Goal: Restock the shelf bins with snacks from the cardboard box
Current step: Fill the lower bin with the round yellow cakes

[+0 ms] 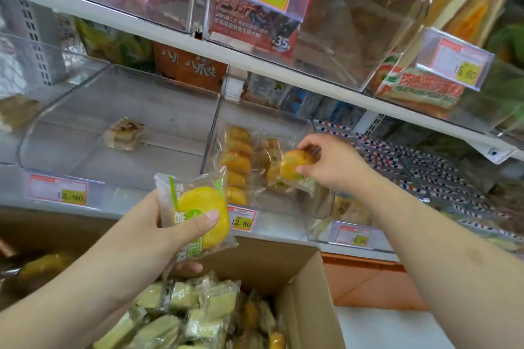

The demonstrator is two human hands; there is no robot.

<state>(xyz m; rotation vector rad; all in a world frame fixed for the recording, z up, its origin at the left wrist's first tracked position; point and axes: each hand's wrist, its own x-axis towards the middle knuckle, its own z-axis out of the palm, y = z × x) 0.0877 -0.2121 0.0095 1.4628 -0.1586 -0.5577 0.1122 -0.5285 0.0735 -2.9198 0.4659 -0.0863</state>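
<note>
Snacks, round yellow cakes in crinkly clear wrappers: left hand (170, 224) grips one (198, 212), right hand (331, 164) pinches another (295, 164).

We see a white shelf (181, 218) carrying clear plastic bins side by side. The left bin (85, 110) holds one wrapped pastry (123, 133); the middle bin (306, 127) holds rows of wrapped yellow cakes (236, 161). Price tags (58, 188) front the shelf edge.

Pretty bright, even light all over, no hard shadows. Clear plastic shelf bins (119, 110) catch soft glare. Wide-angle bend curves the white shelf edges (255, 62), and the corners go blurry.
</note>
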